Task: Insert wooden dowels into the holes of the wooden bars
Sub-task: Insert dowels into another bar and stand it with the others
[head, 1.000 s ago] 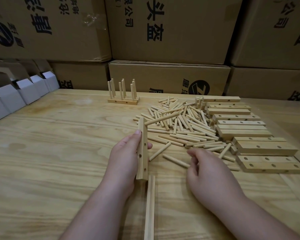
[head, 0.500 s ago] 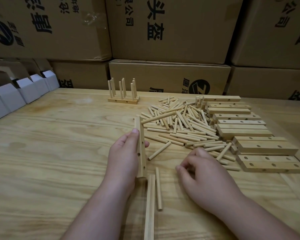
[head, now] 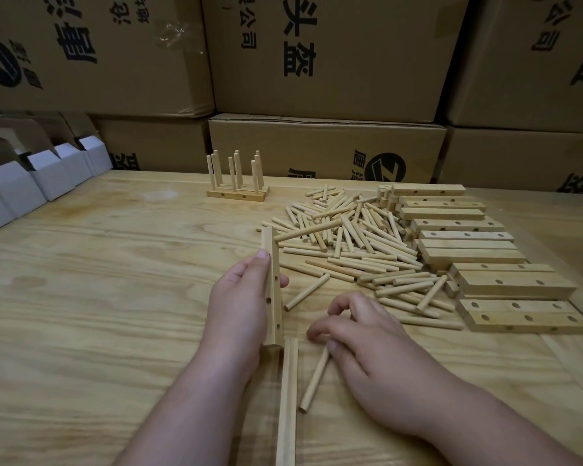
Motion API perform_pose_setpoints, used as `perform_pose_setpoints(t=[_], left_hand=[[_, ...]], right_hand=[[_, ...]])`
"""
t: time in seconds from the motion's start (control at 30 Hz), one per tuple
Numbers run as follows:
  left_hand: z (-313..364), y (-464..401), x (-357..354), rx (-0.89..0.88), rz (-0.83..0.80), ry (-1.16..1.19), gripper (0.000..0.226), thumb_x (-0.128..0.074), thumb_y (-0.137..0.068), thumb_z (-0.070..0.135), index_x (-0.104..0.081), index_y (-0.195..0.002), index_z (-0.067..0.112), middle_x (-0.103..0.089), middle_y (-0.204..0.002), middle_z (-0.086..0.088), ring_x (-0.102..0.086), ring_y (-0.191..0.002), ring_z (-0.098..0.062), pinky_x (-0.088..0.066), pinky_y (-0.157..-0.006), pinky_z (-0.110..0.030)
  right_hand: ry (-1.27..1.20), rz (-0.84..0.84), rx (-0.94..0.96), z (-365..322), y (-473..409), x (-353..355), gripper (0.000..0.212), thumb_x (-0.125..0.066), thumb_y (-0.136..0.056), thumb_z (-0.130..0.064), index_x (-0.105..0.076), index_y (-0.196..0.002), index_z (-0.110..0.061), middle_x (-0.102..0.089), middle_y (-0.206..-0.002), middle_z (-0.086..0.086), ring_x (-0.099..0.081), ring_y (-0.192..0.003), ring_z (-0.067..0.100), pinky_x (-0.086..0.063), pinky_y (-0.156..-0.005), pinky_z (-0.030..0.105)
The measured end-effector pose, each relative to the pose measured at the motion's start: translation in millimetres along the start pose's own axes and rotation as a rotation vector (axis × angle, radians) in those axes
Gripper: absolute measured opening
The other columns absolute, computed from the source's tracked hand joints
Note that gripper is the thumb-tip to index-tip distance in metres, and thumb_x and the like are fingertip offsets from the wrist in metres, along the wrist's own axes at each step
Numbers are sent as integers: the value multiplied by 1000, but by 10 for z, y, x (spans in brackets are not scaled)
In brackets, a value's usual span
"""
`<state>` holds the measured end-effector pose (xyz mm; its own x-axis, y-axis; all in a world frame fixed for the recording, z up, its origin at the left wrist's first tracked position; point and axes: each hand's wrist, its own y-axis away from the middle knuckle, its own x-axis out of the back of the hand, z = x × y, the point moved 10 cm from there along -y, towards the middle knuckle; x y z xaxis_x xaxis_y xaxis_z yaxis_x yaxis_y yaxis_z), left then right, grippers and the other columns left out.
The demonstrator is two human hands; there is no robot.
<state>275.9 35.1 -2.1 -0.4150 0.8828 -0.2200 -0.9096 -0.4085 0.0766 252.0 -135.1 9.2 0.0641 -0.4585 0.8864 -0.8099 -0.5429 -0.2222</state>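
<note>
My left hand (head: 239, 304) grips the bar (head: 272, 290) on edge, holes facing right, while my right hand (head: 360, 344), fingers curled, touches 1 dowel (head: 313, 381) lying near-to-far just right of it on the worktop (head: 98, 314).

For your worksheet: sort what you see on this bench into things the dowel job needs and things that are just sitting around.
Needed:
- left hand gripping the drilled bar
- right hand touching a dowel
- dowel pile
- stacked bars

Sitting around:
- finished rack
- white cartons
- cardboard boxes
</note>
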Motion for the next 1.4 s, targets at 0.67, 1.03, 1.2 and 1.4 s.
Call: perform_pose_setpoints(t=[0.67,1.03,1.2,1.4], left_hand=[[26,107,-215,11,-182,-35,28,-57,-101,38,-75,-90,20,-73,-70,0,-61,-50,-4,-45,-45,-16],[-3,87,-198,-17,-163,-76,20,-63,-95,45,-78,-98,32,-76,-82,10,-67,-71,-2,-48,-62,-22],[-48,91,-227,-3,-185,-90,23,-63,-95,46,-76,-84,30,-72,-72,6,-62,-60,-5,-48,-54,-21],[-49,85,-221,-6,-188,-103,30,-61,-96,47,-72,-74,29,-69,-65,2,-57,-49,-4,-44,-43,-17]], right_hand=[[-399,339,-93,322,20,371,19,-52,-100,-24,-55,-100,-43,-66,-83,-13,-60,-70,12,-46,-62,27],[-357,483,16,171,65,576,30,-71,-89,-10,-66,-100,-37,-58,-91,-13,-59,-81,12,-43,-68,11],[-347,513,27,168,74,600,20,-74,-87,-13,-73,-99,-28,-59,-82,-11,-59,-74,10,-41,-66,8],[-306,555,32,151,84,620,15,-73,-87,-18,-77,-101,-22,-61,-77,-8,-59,-73,11,-42,-63,11]])
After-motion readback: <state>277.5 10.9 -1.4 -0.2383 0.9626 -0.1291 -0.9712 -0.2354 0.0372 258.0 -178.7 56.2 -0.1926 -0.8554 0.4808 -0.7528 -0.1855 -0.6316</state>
